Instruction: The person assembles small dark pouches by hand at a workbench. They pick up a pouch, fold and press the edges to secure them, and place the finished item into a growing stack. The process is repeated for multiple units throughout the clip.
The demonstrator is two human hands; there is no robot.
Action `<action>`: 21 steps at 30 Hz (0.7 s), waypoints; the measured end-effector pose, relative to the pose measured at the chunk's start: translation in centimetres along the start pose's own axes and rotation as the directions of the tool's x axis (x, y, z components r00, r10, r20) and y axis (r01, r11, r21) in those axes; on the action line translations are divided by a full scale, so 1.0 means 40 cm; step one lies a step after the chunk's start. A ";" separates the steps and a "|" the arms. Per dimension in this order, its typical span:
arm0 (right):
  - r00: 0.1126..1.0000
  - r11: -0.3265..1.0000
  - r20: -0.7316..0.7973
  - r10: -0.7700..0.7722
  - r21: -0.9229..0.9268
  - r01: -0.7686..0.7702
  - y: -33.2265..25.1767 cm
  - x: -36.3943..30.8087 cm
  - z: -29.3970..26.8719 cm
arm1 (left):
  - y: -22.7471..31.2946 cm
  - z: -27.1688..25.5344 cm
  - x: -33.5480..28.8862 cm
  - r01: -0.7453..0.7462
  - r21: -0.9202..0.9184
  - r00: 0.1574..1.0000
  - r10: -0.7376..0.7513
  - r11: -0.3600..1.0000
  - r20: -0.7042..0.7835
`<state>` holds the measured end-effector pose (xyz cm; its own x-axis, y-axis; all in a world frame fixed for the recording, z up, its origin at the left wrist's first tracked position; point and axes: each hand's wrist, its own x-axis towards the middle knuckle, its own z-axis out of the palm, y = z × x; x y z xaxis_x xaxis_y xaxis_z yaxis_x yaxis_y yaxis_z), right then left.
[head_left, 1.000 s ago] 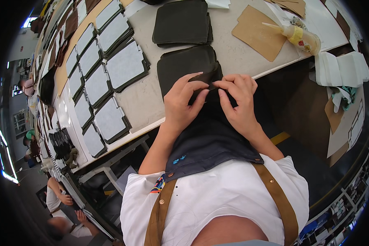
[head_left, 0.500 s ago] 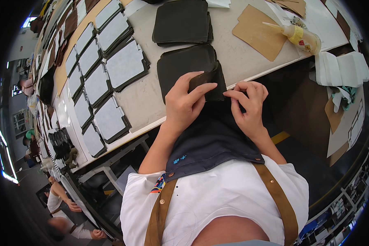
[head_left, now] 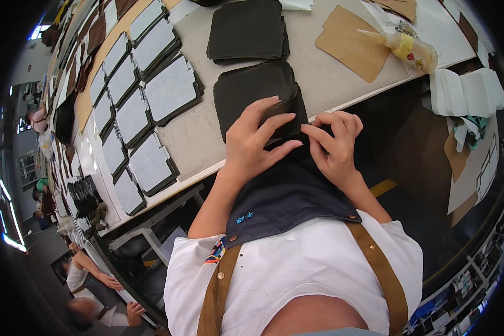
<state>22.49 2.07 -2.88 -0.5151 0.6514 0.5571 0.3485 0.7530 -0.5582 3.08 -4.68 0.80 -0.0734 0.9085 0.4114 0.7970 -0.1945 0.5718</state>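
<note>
A stack of thin black rectangular pieces lies on the near edge of the table; their material looks like leather or cloth. My left hand rests over its near right part, fingers spread and thumb stretched apart. Beside its fingertips, the right edge of the top piece curls upward. My right hand is at the stack's near right corner, its index fingertip touching the edge and the other fingers bent in. Whatever lies between those fingers is too small to make out. A second black stack sits just beyond.
To the left are rows of black pieces with pale grey tops. A brown card and a yellowish squeeze bottle lie at right, near folded white material. A co-worker is at the lower left.
My left thumb has swung out away from the fingers. The lifted flap of the top piece has dropped lower and stands as a smaller curl. My right hand has shifted slightly left.
</note>
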 end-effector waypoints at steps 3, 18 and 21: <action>1.000 0.999 0.000 0.028 0.041 -0.028 -0.005 0.012 0.005 | -0.015 0.004 -0.003 -0.014 -0.009 1.000 0.014 1.000 -0.001; 0.988 0.979 0.029 0.152 0.132 -0.155 -0.024 0.045 0.015 | -0.017 0.014 -0.007 0.040 -0.096 0.994 -0.049 0.995 -0.094; 0.986 0.976 0.030 0.161 0.145 -0.164 -0.026 0.047 0.015 | -0.025 0.012 -0.009 -0.011 -0.052 0.998 0.008 0.999 -0.061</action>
<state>20.69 2.45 -1.60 -0.4757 0.7613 0.4407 0.3108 0.6141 -0.7254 2.58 -4.65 -0.27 -0.1035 0.8829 0.4579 0.7652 -0.2234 0.6037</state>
